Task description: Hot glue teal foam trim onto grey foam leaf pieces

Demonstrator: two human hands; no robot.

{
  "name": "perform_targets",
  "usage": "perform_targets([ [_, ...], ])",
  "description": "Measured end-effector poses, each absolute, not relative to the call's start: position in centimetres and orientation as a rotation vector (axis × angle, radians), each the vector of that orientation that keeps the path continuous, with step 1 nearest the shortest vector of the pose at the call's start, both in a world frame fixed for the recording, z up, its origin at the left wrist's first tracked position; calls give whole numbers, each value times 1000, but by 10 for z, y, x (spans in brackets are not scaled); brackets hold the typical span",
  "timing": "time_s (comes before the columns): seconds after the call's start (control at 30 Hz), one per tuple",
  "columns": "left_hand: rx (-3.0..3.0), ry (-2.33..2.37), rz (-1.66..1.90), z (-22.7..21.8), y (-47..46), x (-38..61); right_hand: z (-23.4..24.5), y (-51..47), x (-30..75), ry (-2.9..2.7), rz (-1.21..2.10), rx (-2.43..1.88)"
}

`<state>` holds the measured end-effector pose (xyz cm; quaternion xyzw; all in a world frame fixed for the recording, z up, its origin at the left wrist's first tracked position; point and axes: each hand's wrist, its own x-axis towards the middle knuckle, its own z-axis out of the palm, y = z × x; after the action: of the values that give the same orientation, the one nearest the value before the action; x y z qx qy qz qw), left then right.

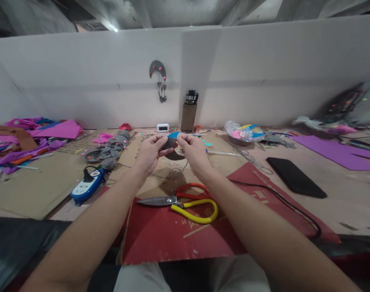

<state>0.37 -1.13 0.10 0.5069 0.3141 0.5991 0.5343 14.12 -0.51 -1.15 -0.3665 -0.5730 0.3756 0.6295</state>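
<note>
Fingers [160, 140] of both hands are closed in a pinch on one small workpiece, held up over the middle of the bench [349, 190]. Left hand [150, 152] grips the grey piece [172, 142] from its left side, thumb on the face. Right hand [193, 152] pinches it from the right. A blue piece [173, 134] sits against the top edge of the grey one, touching it. Whether the two are bonded or only pressed together, I cannot tell. Scissors [185, 200] lie shut on the red board [178, 235] just below my wrists, not in hand, so I judge cutting for this piece to be done. Loose blue bits [207, 144] lie on the bench just right of my right hand. A heap of grey shapes [112, 148] sits to the left, some with small coloured dots. I read those as units further along than the one held. A grey moon [157, 71] with dots and hanging bits is on the back wall and looks complete. By that comparison the held piece is at an early stage: one colour laid on, no dots visible, nothing hung from it. Pink scraps [51, 129] are piled at far left, a purple sheet [339, 152] lies at right. A power strip [87, 184] has one plug in.
</note>
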Motion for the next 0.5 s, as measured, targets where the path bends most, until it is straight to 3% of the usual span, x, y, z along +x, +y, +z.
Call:
perform_targets([
  [0.5,1359,914,1449,-8,-8,1,-14,-8,138,-1367,958,-864],
])
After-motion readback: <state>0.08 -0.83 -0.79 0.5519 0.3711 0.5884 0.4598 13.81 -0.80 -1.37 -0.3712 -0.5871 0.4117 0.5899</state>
